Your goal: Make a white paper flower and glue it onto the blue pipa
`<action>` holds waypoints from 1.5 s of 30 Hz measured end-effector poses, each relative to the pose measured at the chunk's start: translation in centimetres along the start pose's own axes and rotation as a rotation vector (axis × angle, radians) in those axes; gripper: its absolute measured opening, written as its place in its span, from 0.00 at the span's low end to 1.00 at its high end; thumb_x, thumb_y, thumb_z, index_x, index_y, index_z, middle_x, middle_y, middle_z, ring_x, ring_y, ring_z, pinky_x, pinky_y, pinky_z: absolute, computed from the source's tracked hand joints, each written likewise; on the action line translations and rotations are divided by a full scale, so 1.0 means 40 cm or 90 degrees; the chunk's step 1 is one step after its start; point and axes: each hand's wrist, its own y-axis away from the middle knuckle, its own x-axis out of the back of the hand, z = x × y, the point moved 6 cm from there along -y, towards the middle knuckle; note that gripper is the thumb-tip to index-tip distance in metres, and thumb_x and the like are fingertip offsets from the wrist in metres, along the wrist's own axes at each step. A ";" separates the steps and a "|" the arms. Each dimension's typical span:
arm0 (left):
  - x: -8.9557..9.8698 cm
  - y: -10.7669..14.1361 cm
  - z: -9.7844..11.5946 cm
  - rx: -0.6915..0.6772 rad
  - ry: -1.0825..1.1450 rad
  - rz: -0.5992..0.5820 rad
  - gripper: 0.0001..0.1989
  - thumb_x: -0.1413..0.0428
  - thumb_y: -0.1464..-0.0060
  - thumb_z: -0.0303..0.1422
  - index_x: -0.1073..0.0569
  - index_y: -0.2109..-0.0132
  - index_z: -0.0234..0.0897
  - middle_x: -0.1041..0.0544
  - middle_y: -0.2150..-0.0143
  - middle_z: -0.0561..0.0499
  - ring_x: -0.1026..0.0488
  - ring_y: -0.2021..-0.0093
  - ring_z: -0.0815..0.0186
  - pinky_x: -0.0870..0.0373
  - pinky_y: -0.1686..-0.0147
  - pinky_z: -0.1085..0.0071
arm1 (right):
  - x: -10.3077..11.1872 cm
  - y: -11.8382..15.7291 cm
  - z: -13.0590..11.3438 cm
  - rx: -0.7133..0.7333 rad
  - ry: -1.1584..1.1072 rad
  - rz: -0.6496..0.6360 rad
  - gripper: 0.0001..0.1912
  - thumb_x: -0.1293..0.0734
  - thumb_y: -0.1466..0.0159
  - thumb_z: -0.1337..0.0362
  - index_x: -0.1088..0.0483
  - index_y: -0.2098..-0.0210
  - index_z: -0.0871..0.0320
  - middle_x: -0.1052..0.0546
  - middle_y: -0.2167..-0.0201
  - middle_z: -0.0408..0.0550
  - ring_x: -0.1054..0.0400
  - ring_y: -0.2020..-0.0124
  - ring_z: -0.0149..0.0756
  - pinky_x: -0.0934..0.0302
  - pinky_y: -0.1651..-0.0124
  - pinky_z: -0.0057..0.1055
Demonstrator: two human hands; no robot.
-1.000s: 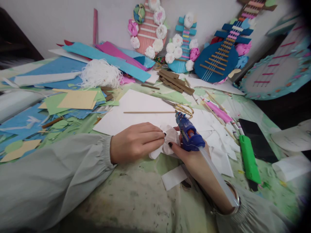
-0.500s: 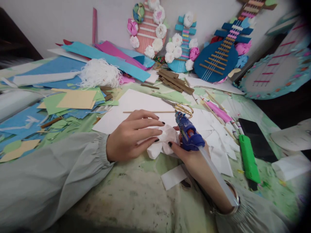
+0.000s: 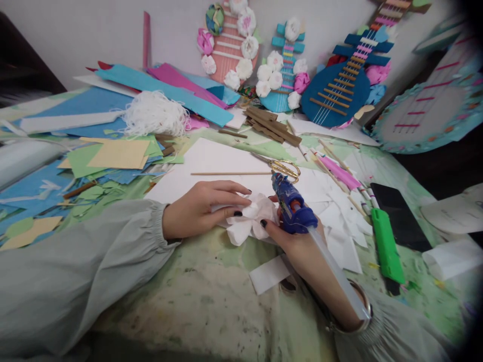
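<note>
The white paper flower (image 3: 257, 213) lies right of the loosely open left hand (image 3: 199, 208), against the right hand (image 3: 300, 246), which is closed around a blue glue gun (image 3: 290, 201).

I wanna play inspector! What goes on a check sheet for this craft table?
Surface: green table covering, stained.
Job's things: white paper flower, blue glue gun.
Clutter: paper scraps, white string, scissors.
Hands: left hand touches the flower; right hand holds the glue gun, thumb at the flower.
Cables: dark strand by the right wrist; can't tell if it's a cable.
Surroundings: decorated blue model lute near the wall.
</note>
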 end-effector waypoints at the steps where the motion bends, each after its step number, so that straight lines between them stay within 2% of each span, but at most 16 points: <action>1: 0.000 -0.001 -0.002 0.008 0.001 -0.001 0.13 0.48 0.42 0.26 0.24 0.51 0.37 0.23 0.51 0.42 0.25 0.52 0.65 0.28 0.54 0.73 | 0.000 0.000 0.000 -0.002 0.002 -0.001 0.17 0.31 0.47 0.64 0.31 0.57 0.54 0.27 0.71 0.42 0.33 0.70 0.35 0.38 0.65 0.31; 9: -0.013 -0.002 -0.013 0.042 0.043 -0.010 0.12 0.47 0.42 0.26 0.23 0.53 0.37 0.22 0.52 0.44 0.24 0.54 0.66 0.29 0.55 0.76 | 0.002 0.000 -0.007 -0.001 0.022 -0.001 0.17 0.31 0.47 0.64 0.31 0.57 0.54 0.27 0.69 0.43 0.33 0.69 0.37 0.38 0.64 0.33; 45: -0.023 -0.006 -0.005 0.038 0.072 0.004 0.10 0.46 0.43 0.26 0.22 0.55 0.36 0.22 0.54 0.44 0.24 0.55 0.67 0.29 0.57 0.77 | 0.000 0.000 0.000 0.003 0.012 -0.012 0.18 0.31 0.47 0.64 0.32 0.56 0.54 0.28 0.68 0.42 0.34 0.69 0.36 0.40 0.68 0.30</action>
